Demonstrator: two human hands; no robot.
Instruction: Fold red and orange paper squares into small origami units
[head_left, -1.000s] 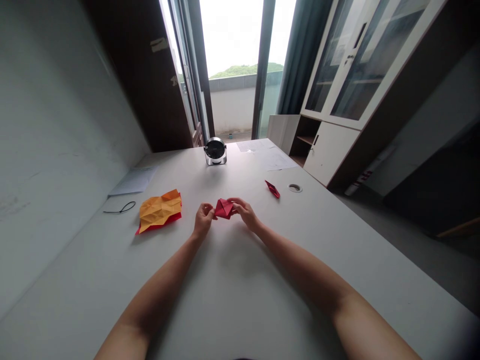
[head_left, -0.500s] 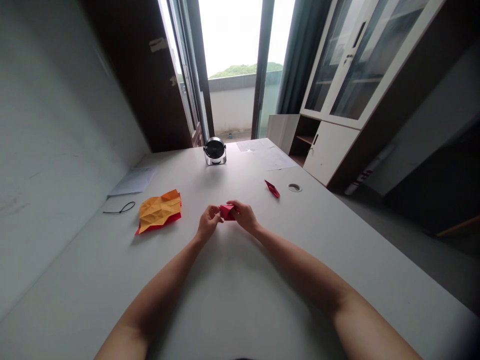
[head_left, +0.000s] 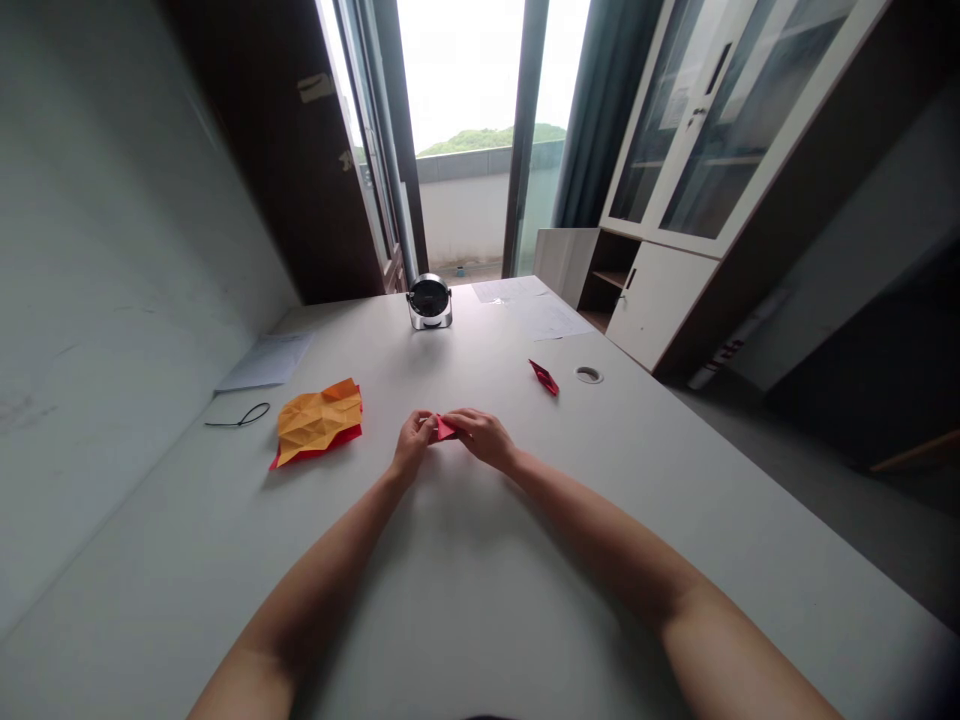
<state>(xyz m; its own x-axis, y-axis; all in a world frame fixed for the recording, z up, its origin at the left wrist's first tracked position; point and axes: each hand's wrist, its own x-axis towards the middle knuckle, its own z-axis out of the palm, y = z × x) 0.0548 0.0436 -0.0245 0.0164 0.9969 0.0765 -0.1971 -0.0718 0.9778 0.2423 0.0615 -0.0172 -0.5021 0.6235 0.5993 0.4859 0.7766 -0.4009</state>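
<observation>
Between my hands is a small piece of folded red paper, mostly covered by the fingers. My left hand pinches its left side, thumb and fingers closed. On the right side, my right hand grips the paper with its fingers bent over the top. Further off to the right lies a small red folded paper boat. Creased orange paper rests to the left, with red paper showing under its edge.
A round silver device on a stand is at the far end of the white table. A black cord and white sheets lie by the left wall. A cable hole is near the right edge, with papers beyond.
My right hand has shifted slightly left and its fingers have closed over the red paper. Less of the paper shows now, as a small triangle. The other things stay put.
</observation>
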